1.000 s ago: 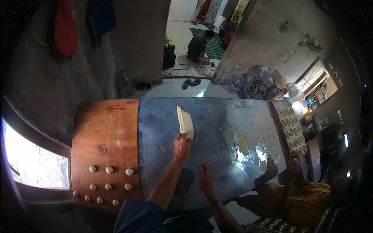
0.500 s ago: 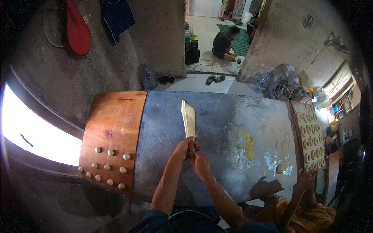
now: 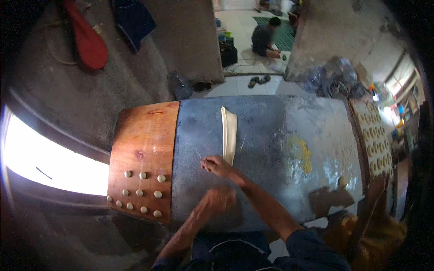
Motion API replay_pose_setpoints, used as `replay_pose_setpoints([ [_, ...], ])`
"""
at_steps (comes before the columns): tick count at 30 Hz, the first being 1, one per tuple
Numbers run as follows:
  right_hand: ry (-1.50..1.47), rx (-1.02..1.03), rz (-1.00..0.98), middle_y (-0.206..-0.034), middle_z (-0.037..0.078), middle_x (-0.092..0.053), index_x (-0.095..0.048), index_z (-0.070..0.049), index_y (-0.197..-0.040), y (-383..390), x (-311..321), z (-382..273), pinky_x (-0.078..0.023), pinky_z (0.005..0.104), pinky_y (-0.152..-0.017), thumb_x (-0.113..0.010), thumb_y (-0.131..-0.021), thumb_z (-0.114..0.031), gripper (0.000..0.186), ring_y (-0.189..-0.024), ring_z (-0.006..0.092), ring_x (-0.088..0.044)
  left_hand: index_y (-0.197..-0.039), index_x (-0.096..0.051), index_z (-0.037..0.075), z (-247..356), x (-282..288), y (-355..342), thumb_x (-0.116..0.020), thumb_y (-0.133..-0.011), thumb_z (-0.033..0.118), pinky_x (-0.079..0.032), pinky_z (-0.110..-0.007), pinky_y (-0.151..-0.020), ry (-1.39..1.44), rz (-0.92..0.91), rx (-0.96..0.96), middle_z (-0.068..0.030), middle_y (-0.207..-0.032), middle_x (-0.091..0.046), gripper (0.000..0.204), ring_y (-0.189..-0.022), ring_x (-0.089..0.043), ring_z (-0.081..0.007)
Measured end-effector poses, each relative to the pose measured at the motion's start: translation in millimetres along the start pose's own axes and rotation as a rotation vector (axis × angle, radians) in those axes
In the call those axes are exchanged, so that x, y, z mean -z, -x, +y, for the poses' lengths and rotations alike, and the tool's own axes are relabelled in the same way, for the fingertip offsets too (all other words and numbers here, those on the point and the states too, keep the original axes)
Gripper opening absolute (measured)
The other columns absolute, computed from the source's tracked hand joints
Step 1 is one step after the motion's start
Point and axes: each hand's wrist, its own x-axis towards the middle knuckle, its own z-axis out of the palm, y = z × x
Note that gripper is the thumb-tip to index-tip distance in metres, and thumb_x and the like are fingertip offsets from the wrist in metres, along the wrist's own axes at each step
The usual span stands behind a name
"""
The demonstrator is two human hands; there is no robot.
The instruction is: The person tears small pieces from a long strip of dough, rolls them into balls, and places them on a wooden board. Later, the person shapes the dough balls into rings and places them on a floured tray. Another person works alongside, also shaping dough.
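A long, pale strip of folded dough lies lengthwise on the dark grey tabletop, its far end slightly wider. My right hand reaches across the strip's near end with fingers curled closed; whatever they may hold is too small to make out. Nearer to me, my left hand hovers low over the table, smeared by motion, so its fingers cannot be read. Several small round dough pieces sit in rows on the orange-brown wooden board at the left.
Yellow crumbs and white flour mark the table's right half, near a lone dough ball. A tray of ring-shaped pieces stands at the far right. A co-worker's arm reaches in there. Another person sits beyond the doorway.
Both hands have let go of the dough strip's near end. My left hand has drawn back toward me; my right has crossed to the left. The view has shifted slightly.
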Motion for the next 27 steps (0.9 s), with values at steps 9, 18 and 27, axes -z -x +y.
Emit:
replay_pose_setpoints([
  [9,1.209,-0.286,0.420,-0.113,0.022,-0.059,-0.061,-0.004,-0.117,270,-61,-6,-0.043,0.0550,-0.091,-0.064,-0.097,-0.036,0.038,-0.106,0.0421,-0.056,-0.113,-0.058,0.000,-82,-46,144,-0.063,-0.093,0.014,-0.035,-0.057,-0.099,-0.424,0.349,0.421,-0.0240,-0.114,-0.053,0.025,-0.111,-0.050,-0.0391],
  [18,0.611,-0.278,0.495,-0.114,0.026,-0.057,-0.057,0.003,-0.118,274,-100,37,-0.042,0.0577,-0.091,-0.058,-0.099,-0.038,0.045,-0.099,0.0432,-0.054,-0.121,-0.049,-0.001,-90,-94,88,-0.066,-0.095,0.007,-0.043,-0.049,-0.081,-0.087,0.766,0.423,-0.0190,-0.107,-0.052,0.031,-0.092,-0.051,-0.0326],
  [27,0.464,-0.166,0.614,-0.092,0.021,-0.054,-0.052,-0.001,-0.092,248,-89,54,-0.043,0.0526,-0.081,-0.071,-0.089,-0.027,0.032,-0.091,0.0414,-0.055,-0.124,-0.046,-0.004,-46,-132,136,-0.059,-0.100,0.010,-0.047,-0.053,-0.083,0.121,0.709,0.225,-0.0252,-0.110,-0.055,0.030,-0.096,-0.057,-0.0420],
])
